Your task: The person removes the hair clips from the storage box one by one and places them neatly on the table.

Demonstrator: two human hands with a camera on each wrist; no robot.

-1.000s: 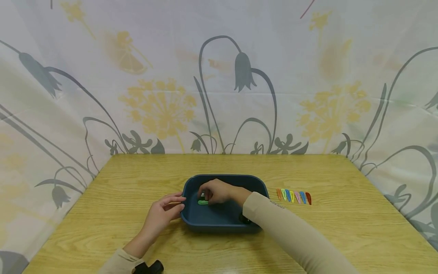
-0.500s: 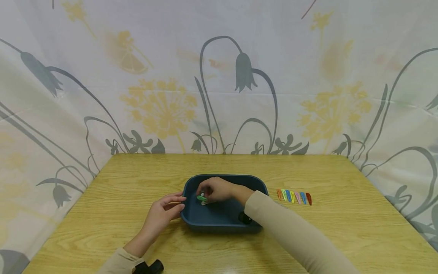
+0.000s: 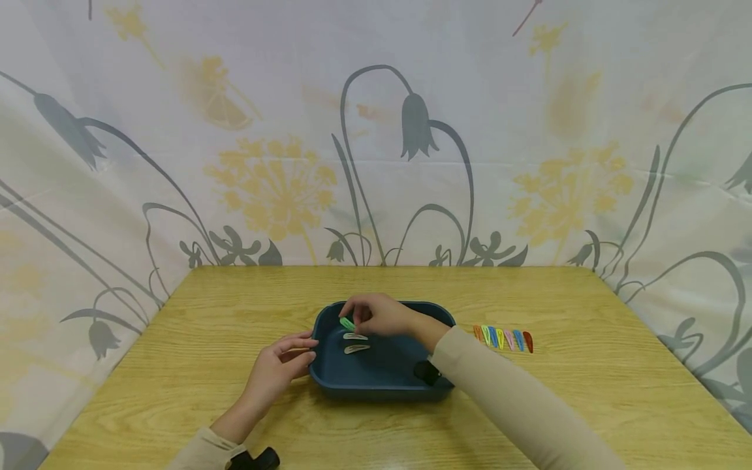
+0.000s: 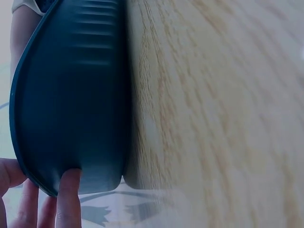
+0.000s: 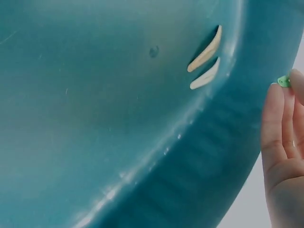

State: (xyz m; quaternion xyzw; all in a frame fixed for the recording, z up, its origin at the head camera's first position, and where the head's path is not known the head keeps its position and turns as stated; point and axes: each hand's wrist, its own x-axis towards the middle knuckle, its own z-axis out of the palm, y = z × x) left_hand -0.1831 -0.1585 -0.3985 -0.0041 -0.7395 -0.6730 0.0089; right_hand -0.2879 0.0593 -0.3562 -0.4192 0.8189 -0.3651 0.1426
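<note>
In the head view my right hand [image 3: 378, 314] is over the far left part of a dark blue tray [image 3: 376, 391]. Its thumb and fingertips pinch a green snap hair clip [image 3: 348, 324], raised off the tray floor; only its end [image 5: 283, 81] shows in the right wrist view. Below the hand, a white hair clip [image 3: 355, 336] and a cream hair clip [image 3: 356, 349] lie side by side on the tray floor. My left hand [image 3: 281, 365] touches the tray's left side with extended fingers. Its fingertips [image 4: 71, 178] rest on the outer wall and rim.
Right of the tray, several snap hair clips [image 3: 501, 338] in orange, green, blue, yellow, pink and red stand in a row on the wooden table [image 3: 235, 294]. A flower-patterned cloth [image 3: 376, 163] hangs behind the table. Dark wrist cameras [image 3: 254, 459] sit on both wrists.
The right hand has lifted the green hair clip from the tray floor and shifted slightly away from me and right. The white and cream clips now show below it. The left hand stays still.
</note>
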